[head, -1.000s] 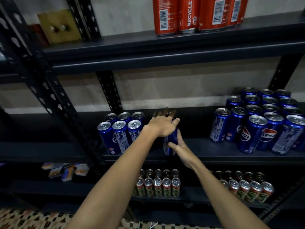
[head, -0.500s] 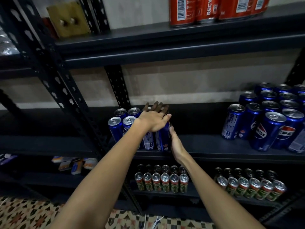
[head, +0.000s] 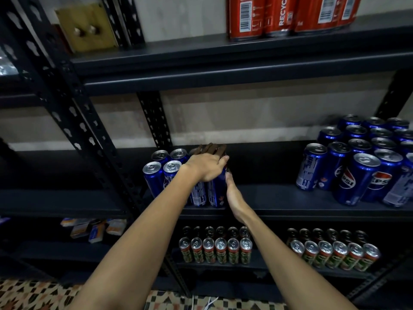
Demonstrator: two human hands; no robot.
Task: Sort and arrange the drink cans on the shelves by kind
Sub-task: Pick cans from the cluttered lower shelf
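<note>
— What is the person doing at the middle shelf right now?

— Squaring up the small block of blue cans at its left end. The left hand is lying palm-down over the tops of the rightmost cans, fingers draped over the far side and thumb pressing the near can, so it is clamping them from above. The right hand is standing flat and unclenched, palm against the right side of the end can, grasping nothing.

— So which way is the can lying from each hand?

— It is standing upright, long axis vertical, directly under the left hand and just to the left of the right palm, touching both. The rest of the block is sitting further left, so I'd judge any coming push needs to go leftward, with the right hand doing the pressing and the left steadying the tops.

— How are the cans looking?

— Tall, slim, glossy blue with silver lids, packed tight and tidy. A larger cluster of Pepsi cans, the same kind, is sitting well apart at the right end of that shelf, loosely arranged. Red cans are standing on the shelf above, and green-and-red cans are lining the shelf below in neat rows.

— Much left?

— Probably; the right cluster is looking unjoined to this block.
</note>
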